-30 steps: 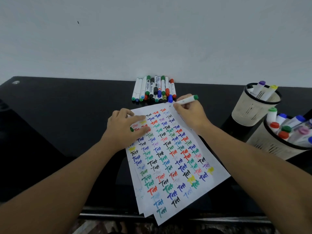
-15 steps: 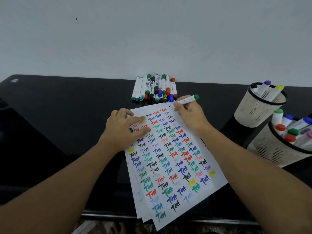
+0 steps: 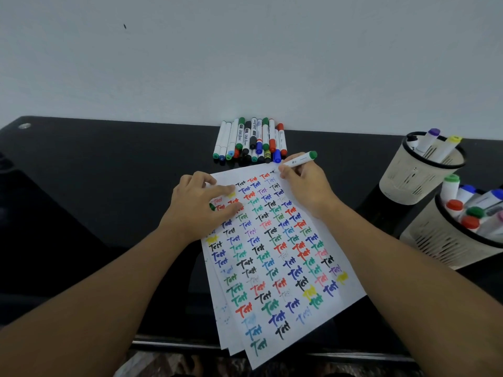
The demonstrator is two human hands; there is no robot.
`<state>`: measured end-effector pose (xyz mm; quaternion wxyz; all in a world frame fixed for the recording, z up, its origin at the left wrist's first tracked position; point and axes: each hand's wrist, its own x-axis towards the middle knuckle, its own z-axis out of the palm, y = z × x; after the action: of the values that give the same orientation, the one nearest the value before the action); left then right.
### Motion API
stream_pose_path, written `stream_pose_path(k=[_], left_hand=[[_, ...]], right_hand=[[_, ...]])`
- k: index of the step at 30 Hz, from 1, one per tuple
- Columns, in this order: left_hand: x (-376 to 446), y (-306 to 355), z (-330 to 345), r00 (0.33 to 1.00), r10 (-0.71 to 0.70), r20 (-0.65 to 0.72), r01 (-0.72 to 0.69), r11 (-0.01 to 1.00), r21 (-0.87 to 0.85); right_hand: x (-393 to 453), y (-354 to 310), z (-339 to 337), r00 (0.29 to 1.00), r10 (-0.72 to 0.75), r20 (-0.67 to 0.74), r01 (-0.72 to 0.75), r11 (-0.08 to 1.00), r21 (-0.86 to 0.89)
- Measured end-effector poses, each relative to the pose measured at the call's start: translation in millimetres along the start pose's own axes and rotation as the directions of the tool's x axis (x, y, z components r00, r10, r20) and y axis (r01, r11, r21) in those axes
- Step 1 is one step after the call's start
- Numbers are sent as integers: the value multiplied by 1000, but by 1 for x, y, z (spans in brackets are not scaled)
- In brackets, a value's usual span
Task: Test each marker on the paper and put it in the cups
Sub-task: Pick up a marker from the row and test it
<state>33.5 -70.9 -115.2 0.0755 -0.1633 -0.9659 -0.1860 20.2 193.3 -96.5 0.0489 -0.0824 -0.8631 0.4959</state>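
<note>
A person's two bare arms reach forward over a black desk (image 3: 95, 186) that meets a pale wall. At the centre lies a fanned stack of white paper (image 3: 351, 291), tilted so its top edge points toward 11 o'clock, its top sheet covered in rows of the word "Test" in red, blue, green, black, purple and yellow.

The left hand (image 3: 201, 206) lies on the paper's upper left corner, fingers loosely bent, holding the sheets down; a small green cap (image 3: 212, 206) shows under the fingers. The right hand (image 3: 306, 186) pinches a white marker with a green end (image 3: 299, 160) between thumb and fingers at the paper's top right corner. Its tip touches the sheet's top edge, and the green end points toward 2 o'clock.

At 12 o'clock from the paper, a row of loose markers (image 3: 251, 140) lies side by side by the wall. At 3 o'clock stand two cream mesh cups: the farther cup (image 3: 402, 178) holds a purple-capped and a yellow-capped marker, and the nearer cup (image 3: 438, 240), cut off by the frame edge, holds many more.
</note>
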Motion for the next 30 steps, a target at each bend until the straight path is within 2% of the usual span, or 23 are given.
stream_pose_path(k=[12, 30], left_hand=[[0, 0, 0, 1000, -4, 14, 4, 1000, 2], [0, 0, 1, 1000, -8, 5, 8, 1000, -5]], right_hand=[[-2, 1, -3, 1000, -3, -13, 3, 1000, 22], [0, 1, 0, 999, -12, -32, 10, 997, -75]])
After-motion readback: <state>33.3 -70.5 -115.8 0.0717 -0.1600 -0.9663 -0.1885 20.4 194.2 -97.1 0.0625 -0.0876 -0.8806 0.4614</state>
